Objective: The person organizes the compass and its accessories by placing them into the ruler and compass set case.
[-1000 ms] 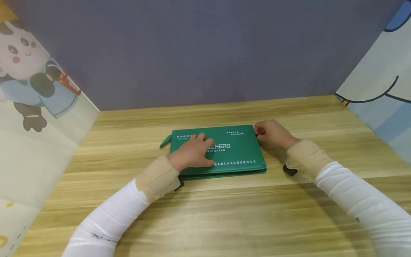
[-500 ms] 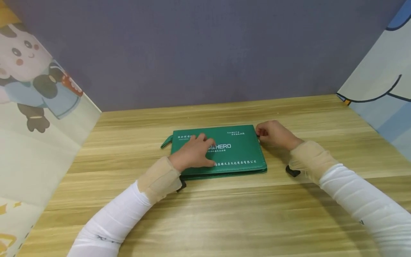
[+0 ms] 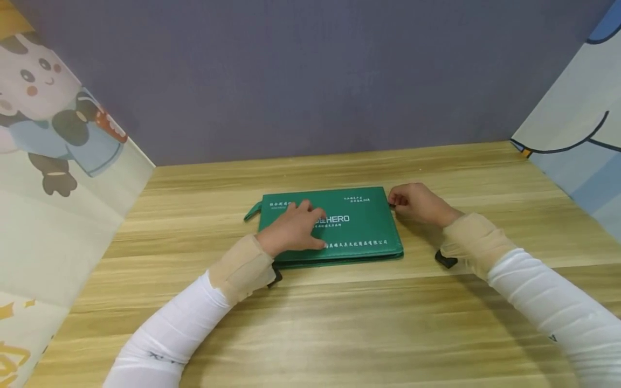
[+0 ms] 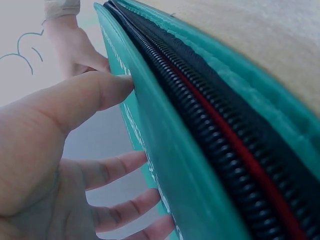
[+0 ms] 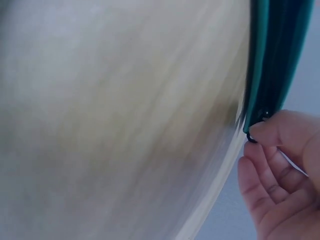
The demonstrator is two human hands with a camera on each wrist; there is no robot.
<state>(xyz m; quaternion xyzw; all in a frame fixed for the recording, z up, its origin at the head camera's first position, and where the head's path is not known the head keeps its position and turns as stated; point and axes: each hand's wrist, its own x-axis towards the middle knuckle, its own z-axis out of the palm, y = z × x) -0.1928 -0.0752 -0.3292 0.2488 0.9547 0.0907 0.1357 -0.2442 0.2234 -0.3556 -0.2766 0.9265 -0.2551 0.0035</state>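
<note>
A green zipped case point(image 3: 359, 234) with white lettering lies flat on the wood-grain table. My left hand point(image 3: 293, 226) rests on its cover with fingers spread, also seen from the thumb side in the left wrist view. Along the near side, two rows of black zipper teeth point(image 4: 210, 135) stand apart with a red strip between them. My right hand point(image 3: 419, 203) is at the case's right edge, near the far corner. In the right wrist view its thumb and fingers pinch the small dark zipper pull point(image 5: 252, 138). What the case contains is hidden.
A green strap point(image 3: 252, 211) sticks out at the case's far left corner. The wooden table point(image 3: 339, 323) meets a grey-blue back wall point(image 3: 330, 81). Cartoon-printed panels point(image 3: 63, 118) stand at left and right. Both forearms wear white sleeves point(image 3: 179, 318).
My right hand has shifted slightly rightward and toward me along the case's right edge. The left hand stays spread on the cover. The head view has moved a little.
</note>
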